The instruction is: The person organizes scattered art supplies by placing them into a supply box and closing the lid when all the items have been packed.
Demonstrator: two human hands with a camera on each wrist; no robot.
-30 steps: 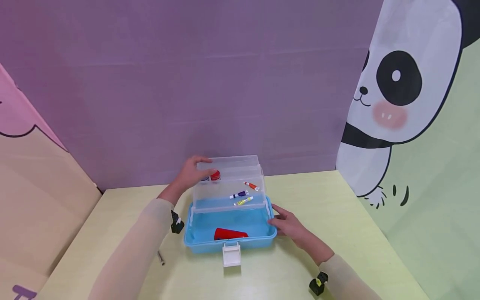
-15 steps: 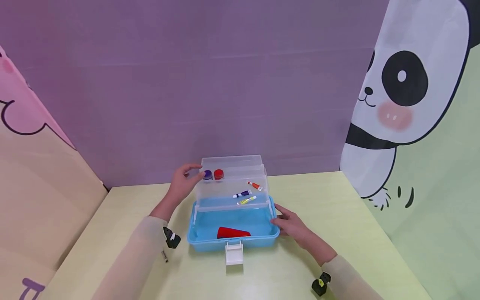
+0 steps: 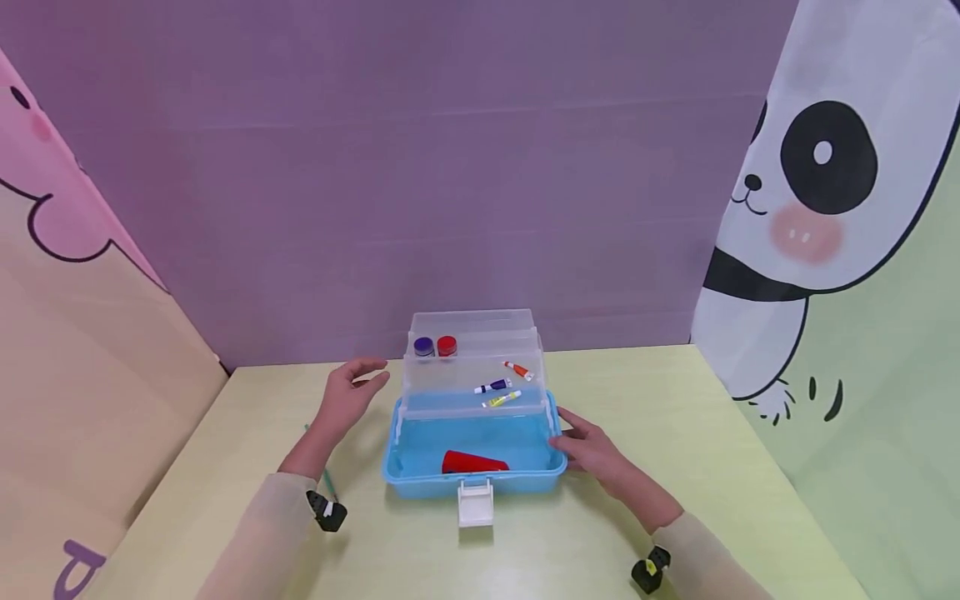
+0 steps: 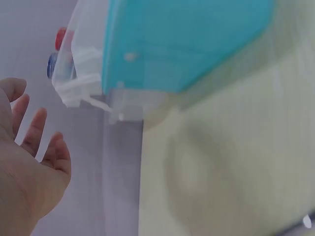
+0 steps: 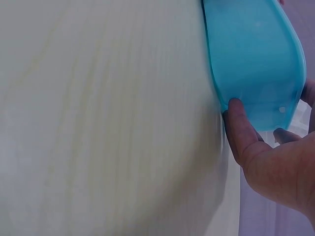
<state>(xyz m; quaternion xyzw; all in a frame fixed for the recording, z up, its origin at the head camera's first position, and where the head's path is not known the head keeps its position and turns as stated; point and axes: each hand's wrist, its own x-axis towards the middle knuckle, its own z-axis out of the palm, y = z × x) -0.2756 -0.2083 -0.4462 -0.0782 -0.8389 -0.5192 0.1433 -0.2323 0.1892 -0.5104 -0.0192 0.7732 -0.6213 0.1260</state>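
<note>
A blue art box (image 3: 476, 482) stands with its clear trays (image 3: 442, 404) raised at the back. My right hand (image 3: 596, 454) grips its right end, the thumb at the rim and fingers against the outer wall (image 5: 261, 105). To the left of the trays my left hand (image 3: 352, 396) is held in the air, fingers loosely bent and holding nothing. A purple-lidded jar (image 3: 423, 346) and a red-lidded jar (image 3: 447, 345) sit in the upper tray. Orange (image 3: 518, 370), purple (image 3: 492, 386) and yellow (image 3: 502, 399) paint tubes lie in the lower tray. Inside the box is a red tapered object (image 3: 474, 462).
The white front latch (image 3: 476, 505) hangs down. A thin green stick (image 3: 330, 483) lies on the pale table (image 3: 645, 400), partly covered by my left forearm. Behind the table rises a purple wall (image 3: 375, 192), with printed panels at both sides.
My left hand has drawn back left and down, away from the jars, uncovering the purple-lidded one. My right hand stays at the box end. The view has shifted slightly left.
</note>
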